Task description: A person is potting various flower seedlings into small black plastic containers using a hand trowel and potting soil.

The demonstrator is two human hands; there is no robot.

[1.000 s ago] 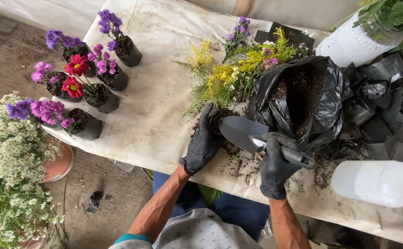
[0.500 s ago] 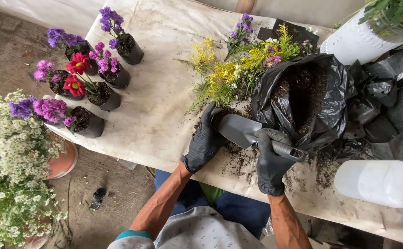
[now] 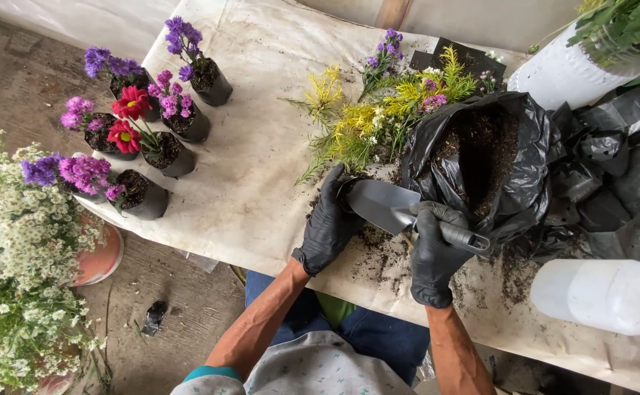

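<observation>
At frame centre: your left hand (image 3: pixel 329 227) is cupping small pot (image 3: pixel 351 189), fingers wrapped round it; right hand (image 3: pixel 433 256) is gripping trowel (image 3: pixel 393 208), blade sitting over pot mouth. Soil bag (image 3: pixel 481 157) is gaping just right. Keep pot upright, tip blade slowly, low over rim, avoiding spill onto cloth (image 3: pixel 254 168).
</observation>
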